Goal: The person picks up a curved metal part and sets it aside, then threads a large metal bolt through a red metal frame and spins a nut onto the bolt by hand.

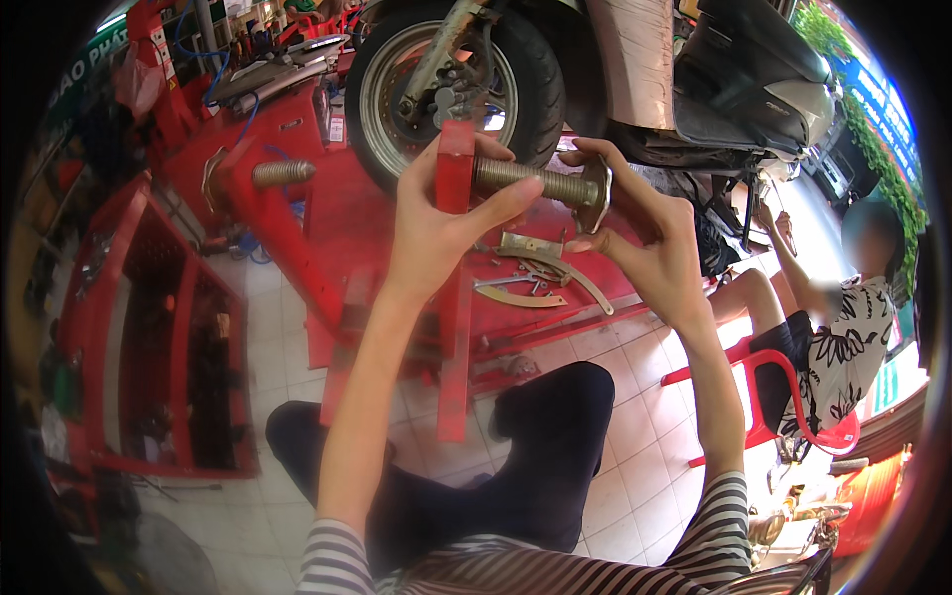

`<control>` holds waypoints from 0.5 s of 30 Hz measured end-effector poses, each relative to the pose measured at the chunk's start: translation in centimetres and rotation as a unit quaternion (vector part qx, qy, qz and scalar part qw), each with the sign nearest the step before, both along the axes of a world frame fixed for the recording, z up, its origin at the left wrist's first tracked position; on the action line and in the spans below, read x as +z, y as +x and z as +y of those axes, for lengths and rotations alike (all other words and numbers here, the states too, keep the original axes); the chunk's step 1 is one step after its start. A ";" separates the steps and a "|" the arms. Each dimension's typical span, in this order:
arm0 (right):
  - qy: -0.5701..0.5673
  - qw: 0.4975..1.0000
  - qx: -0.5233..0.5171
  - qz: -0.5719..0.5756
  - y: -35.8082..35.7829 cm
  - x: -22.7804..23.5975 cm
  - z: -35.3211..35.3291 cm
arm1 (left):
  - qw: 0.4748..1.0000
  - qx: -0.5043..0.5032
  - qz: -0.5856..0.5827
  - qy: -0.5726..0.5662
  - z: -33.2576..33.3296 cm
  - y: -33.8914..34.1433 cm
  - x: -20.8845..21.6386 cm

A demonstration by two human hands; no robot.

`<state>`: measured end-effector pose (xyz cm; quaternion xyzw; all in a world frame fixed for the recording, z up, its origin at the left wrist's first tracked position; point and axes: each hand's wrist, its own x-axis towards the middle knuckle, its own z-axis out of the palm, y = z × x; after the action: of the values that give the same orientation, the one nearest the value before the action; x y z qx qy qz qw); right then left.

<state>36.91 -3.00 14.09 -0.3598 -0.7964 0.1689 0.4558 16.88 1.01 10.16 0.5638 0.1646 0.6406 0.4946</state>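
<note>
White floor tiles run beneath a repair space crowded with red equipment. At far left stands a red cabinet. Next, a short bolt juts from a slanting red arm. In the middle is a red worktop, with a scooter's front wheel behind the hands. The left hand is wrapped around a red upright bar, its thumb lying along a thick threaded bolt that sticks out rightward from the bar. Below the bolt, curved metal pieces lie on the worktop. The right hand curls around the bolt's wide end, thumb underneath. Farther right, a person sits in a red chair.
</note>
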 end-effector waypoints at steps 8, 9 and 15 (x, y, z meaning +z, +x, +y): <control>0.182 0.983 -0.019 -0.012 -0.7 -1.4 2.0 | 1.000 -0.019 -0.012 0.002 0.3 -0.5 -0.6; 0.213 0.977 -0.020 -0.009 -0.9 -1.3 2.4 | 1.000 -0.019 -0.007 0.009 0.3 -0.6 -0.6; 0.242 0.970 0.019 -0.016 1.0 -3.5 4.5 | 0.991 0.066 0.023 0.110 1.7 0.0 -1.8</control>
<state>37.90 1.47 10.62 -0.2258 -0.8273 -0.0262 0.5137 16.87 2.75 8.39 0.6170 0.1412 0.6734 0.3819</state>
